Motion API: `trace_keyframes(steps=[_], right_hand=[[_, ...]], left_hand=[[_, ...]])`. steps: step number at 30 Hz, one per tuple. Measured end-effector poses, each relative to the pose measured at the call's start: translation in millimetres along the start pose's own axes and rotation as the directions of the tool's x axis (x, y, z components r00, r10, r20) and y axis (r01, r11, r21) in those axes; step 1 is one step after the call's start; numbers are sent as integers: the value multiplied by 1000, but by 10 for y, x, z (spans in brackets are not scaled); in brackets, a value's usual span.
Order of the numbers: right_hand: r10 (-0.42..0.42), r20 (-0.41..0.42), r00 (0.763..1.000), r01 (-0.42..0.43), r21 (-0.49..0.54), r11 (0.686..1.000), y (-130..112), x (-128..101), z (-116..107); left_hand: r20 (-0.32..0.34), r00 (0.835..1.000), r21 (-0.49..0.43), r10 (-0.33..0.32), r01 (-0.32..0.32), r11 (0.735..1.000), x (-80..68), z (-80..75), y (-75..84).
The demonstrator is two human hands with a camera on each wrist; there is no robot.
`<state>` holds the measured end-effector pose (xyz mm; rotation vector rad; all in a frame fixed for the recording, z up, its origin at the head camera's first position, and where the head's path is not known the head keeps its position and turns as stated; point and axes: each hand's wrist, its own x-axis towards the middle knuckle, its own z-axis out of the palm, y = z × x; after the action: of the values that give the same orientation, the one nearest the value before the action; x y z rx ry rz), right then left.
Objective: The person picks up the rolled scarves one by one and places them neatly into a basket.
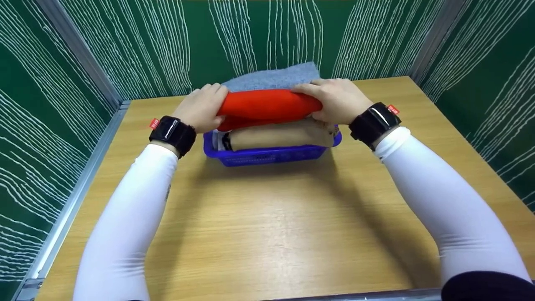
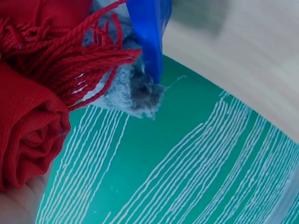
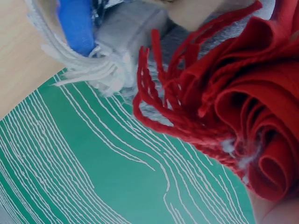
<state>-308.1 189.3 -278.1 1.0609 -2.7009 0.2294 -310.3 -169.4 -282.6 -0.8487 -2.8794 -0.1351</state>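
Note:
A red scarf (image 1: pixel 269 108), rolled up and with a twisted fringe (image 2: pixel 86 65), is held over the far side of a blue plastic basket (image 1: pixel 267 155). My left hand (image 1: pixel 203 106) grips its left end and my right hand (image 1: pixel 340 100) grips the right end, fingers on top. Both wrist views show the coiled layers of the roll's ends. In front of the scarf, a beige rolled cloth (image 1: pixel 276 137) lies in the basket. Grey cloth (image 1: pixel 276 79) rises behind the scarf, and its lower part is hidden.
The basket stands on a wooden table (image 1: pixel 267 217) towards its back edge. Green walls (image 1: pixel 288 33) with white wavy lines enclose the table at the back and sides. A metal rail (image 1: pixel 79 184) runs along the left edge. Pale fringe (image 3: pixel 110 74) hangs beside the basket.

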Motion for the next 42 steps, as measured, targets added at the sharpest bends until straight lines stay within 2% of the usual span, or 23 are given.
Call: trace_keyframes(steps=[7, 16, 22, 33, 42], right_hand=[[-22, -25, 999, 21, -7, 1000, 87, 16, 93], [-7, -12, 1000, 7, 10, 1000, 151, 59, 181], [-12, -22, 1000, 12, 12, 1000, 233, 62, 274], [-20, -15, 1000, 21, 15, 1000, 311, 38, 384], [-21, 7, 1000, 21, -14, 1000, 331, 17, 407]], left_hand=[[-15, 1000, 57, 28, -27, 998, 35, 84, -12], [-19, 999, 53, 29, -28, 998, 61, 180, -27], [-24, 998, 78, 59, -57, 995, 85, 271, -35], [11, 999, 22, 42, -43, 999, 116, 422, -39], [57, 998, 82, 36, -41, 996, 138, 450, -14]])
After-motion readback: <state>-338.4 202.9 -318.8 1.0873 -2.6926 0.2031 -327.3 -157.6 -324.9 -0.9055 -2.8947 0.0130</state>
